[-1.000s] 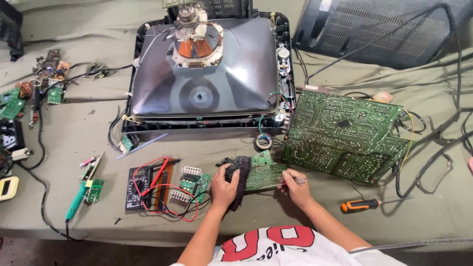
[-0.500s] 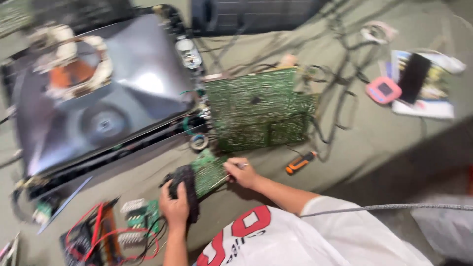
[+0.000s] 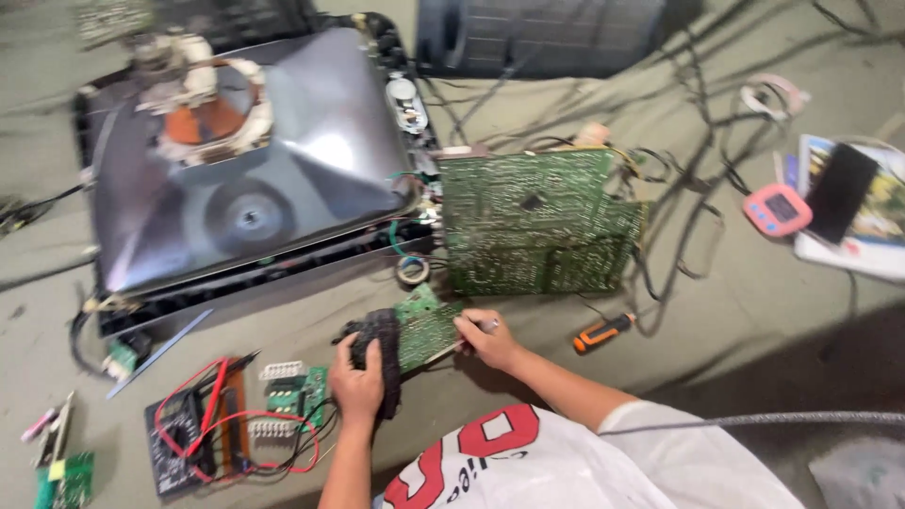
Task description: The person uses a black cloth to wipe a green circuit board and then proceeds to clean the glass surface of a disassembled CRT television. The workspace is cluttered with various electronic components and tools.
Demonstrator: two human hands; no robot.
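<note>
Lying between both hands [image 3: 358,382] [image 3: 488,337]: small green circuit board [image 3: 426,332].

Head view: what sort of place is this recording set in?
Probably an electronics repair spot, on a cloth-covered surface. An opened picture-tube television lies face down, a large green circuit board lies beside it, and a multimeter with red leads lies near the left hand.

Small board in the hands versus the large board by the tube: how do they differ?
The small board is far smaller than the large board. The small board is held by the left hand and right hand; the large board is untouched, with wires attached. Both are green.
</note>
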